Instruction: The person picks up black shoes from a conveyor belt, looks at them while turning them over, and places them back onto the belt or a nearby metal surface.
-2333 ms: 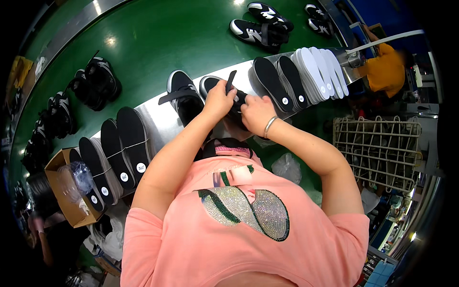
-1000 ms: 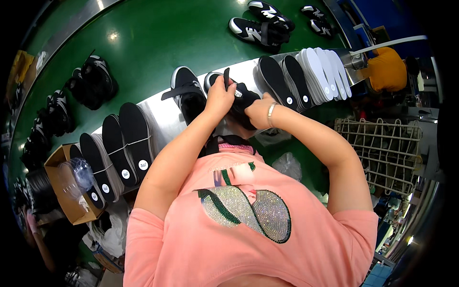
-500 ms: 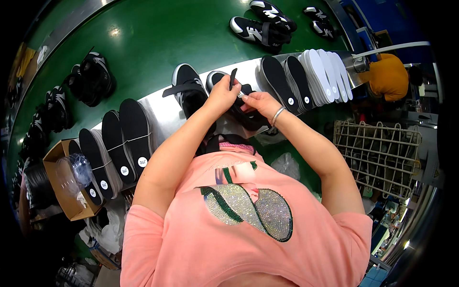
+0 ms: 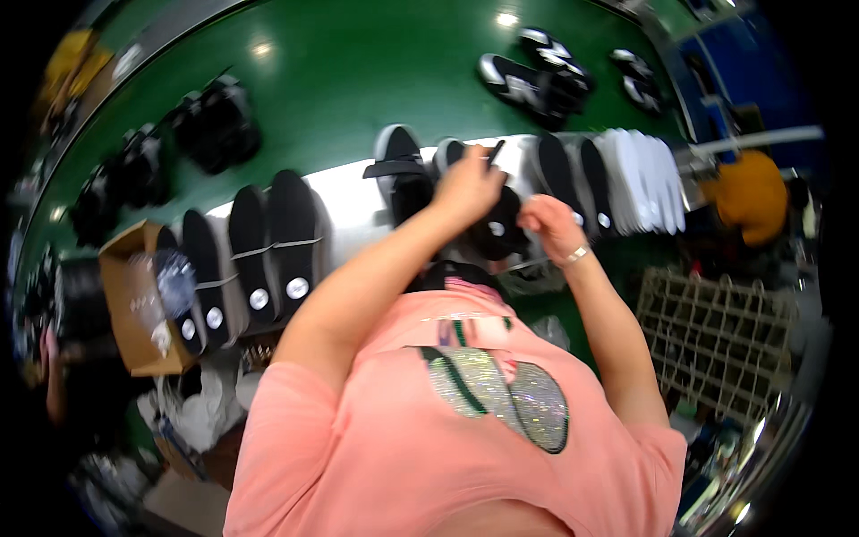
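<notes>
A black shoe with a pale toe rests on the metal ledge in front of me, a small white spot showing inside its heel end. My left hand is closed over its upper, and the dark tip of the shoe's strap sticks up beside the fingers. Just right of the heel, my right hand is apart from the shoe with fingers curled; blur hides whether they hold anything. The matching black shoe stands to the left, its strap spread out sideways.
Tied stacks of black insoles lie on the left, beside a cardboard box with clear plastic. More black insoles and white insoles fill the right. Finished-looking shoes stand on the green surface. A wire basket is lower right.
My right hand has come away from the strap and moved right, fingers curled. My left hand stays at the shoe. The whole view has shifted and blurred.
</notes>
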